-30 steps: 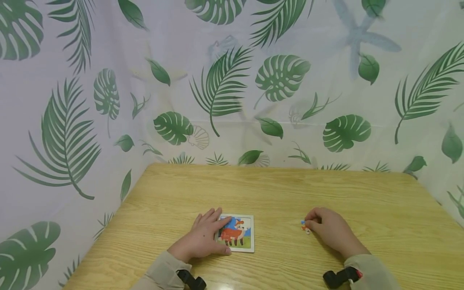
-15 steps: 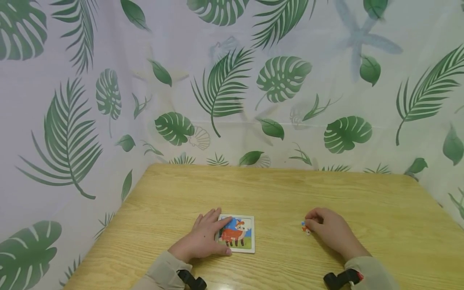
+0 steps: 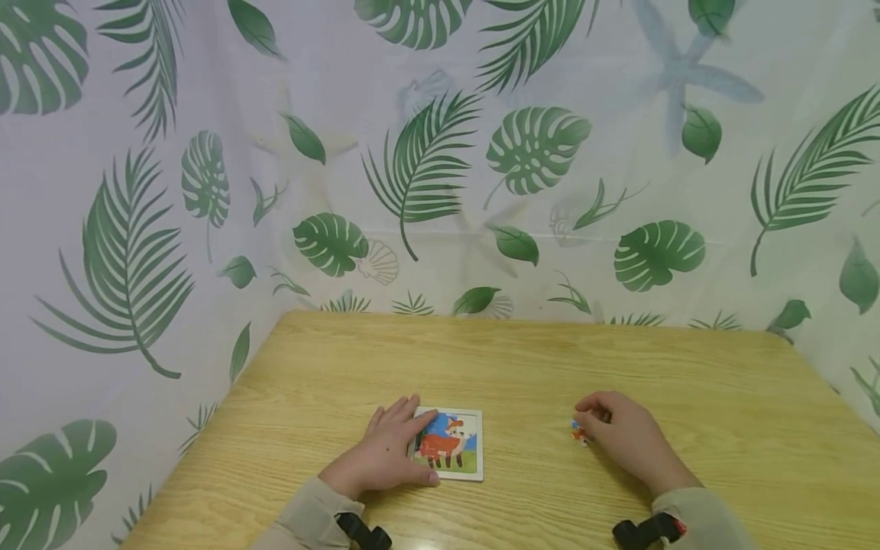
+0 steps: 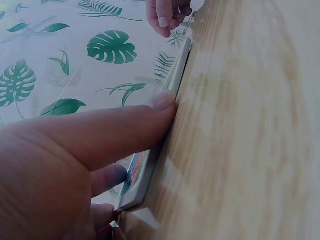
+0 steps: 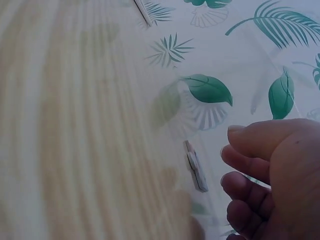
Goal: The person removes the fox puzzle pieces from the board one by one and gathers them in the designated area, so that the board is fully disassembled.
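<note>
Resting my spread left hand [image 3: 388, 451] on the fox puzzle [image 3: 450, 447] at lower centre, I judge it mostly assembled; at least 1 loose piece [image 3: 577, 433] remains, lower right, beside my loosely curled, unladen right hand [image 3: 629, 435].

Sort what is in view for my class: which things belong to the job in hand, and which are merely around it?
In the job:
Framed fox puzzle, touched by the left hand
Loose puzzle part, near the right hand; one piece or several, unclear

Just around it:
Wooden table
Leaf-print backdrop
Black left-wrist device
Black right-wrist device
</note>
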Tool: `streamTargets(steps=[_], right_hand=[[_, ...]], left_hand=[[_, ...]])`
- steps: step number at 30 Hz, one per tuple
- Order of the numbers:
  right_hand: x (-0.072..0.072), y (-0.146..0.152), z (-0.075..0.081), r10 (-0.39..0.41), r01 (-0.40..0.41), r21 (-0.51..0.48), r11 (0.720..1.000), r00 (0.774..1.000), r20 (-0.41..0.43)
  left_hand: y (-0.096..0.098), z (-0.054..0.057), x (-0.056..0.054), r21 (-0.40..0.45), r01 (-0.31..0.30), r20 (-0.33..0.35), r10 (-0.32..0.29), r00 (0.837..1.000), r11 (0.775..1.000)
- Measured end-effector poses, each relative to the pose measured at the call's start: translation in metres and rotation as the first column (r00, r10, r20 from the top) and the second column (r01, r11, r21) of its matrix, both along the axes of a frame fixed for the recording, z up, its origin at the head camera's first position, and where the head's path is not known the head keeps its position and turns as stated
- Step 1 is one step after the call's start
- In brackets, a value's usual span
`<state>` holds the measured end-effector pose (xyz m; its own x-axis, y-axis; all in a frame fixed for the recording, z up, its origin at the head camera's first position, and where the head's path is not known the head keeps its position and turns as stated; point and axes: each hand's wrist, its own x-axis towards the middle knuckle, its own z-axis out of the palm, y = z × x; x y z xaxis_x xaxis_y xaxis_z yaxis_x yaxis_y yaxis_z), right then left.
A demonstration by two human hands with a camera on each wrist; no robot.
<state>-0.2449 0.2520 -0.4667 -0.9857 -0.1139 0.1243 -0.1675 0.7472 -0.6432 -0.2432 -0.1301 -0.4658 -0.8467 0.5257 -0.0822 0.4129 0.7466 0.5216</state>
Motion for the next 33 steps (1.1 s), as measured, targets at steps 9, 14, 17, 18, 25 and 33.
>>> streamTargets(steps=[9,14,17,18,25,33], right_hand=[[0.003,-0.011,0.005,0.032,-0.032,-0.053,0.998,0.999,0.006],[0.003,-0.024,0.008,0.070,-0.070,-0.063,0.996,0.998,-0.004],[0.002,-0.033,0.008,0.103,-0.105,-0.046,0.993,0.994,-0.031],[0.001,-0.036,0.008,0.115,-0.116,-0.042,0.992,0.993,-0.036],[0.000,-0.060,0.012,0.141,-0.141,-0.014,0.990,0.990,-0.023],[0.000,-0.088,0.013,0.150,-0.148,-0.033,0.988,0.988,0.041]], left_hand=[[0.002,0.003,0.002,0.002,-0.009,0.005,0.009,1.000,1.000],[0.001,0.001,0.001,0.002,-0.011,0.007,0.011,1.000,1.000],[0.001,0.000,0.000,0.000,-0.015,0.003,0.015,1.000,1.000],[0.001,0.000,0.000,0.000,-0.016,0.002,0.016,1.000,1.000],[0.000,-0.001,0.000,0.007,-0.019,-0.003,0.019,1.000,1.000],[0.000,0.001,0.001,0.006,-0.014,0.000,0.014,1.000,1.000]])
